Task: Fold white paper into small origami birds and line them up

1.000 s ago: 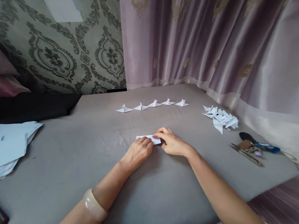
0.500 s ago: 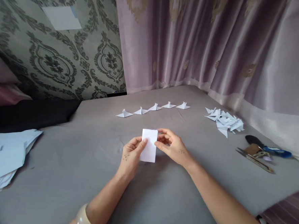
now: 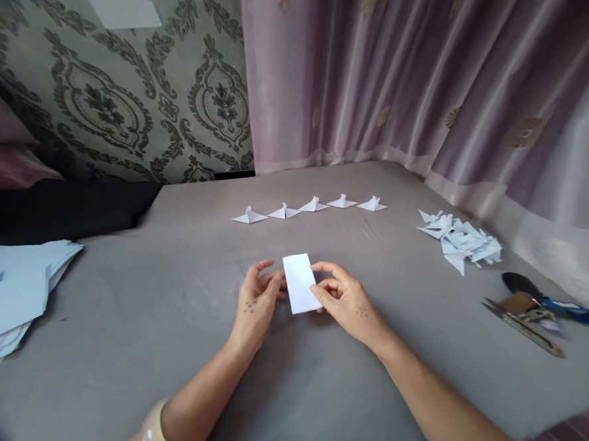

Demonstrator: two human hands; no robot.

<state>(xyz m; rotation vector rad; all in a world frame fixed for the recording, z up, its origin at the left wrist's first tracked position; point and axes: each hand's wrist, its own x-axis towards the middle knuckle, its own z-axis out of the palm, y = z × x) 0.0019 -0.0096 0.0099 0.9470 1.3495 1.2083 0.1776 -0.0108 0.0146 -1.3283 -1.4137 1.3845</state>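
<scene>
A small folded rectangle of white paper (image 3: 300, 283) is held upright over the table, in front of me. My right hand (image 3: 346, 300) pinches its right edge, thumb in front and fingers partly hidden behind. On the other side, my left hand (image 3: 259, 299) is at the paper's left edge with its fingers loosely bent and apart; its thumb is off the paper's face. Whether some left fingertips touch the back edge is hard to see. Beyond the hands stand several folded white paper figures (image 3: 313, 205) in a row.
A heap of folded paper pieces (image 3: 468, 242) lies at the right, with pointed scissors-like snips (image 3: 523, 326) and a blue-handled tool (image 3: 572, 311) nearer me. A stack of white sheets (image 3: 14, 291) lies at the left. Curtains (image 3: 345, 77) border the grey table (image 3: 145, 309).
My left thumb has come off the paper's face, while the right hand now grips the paper's edge. The paper has tilted the other way. The view has shifted slightly.
</scene>
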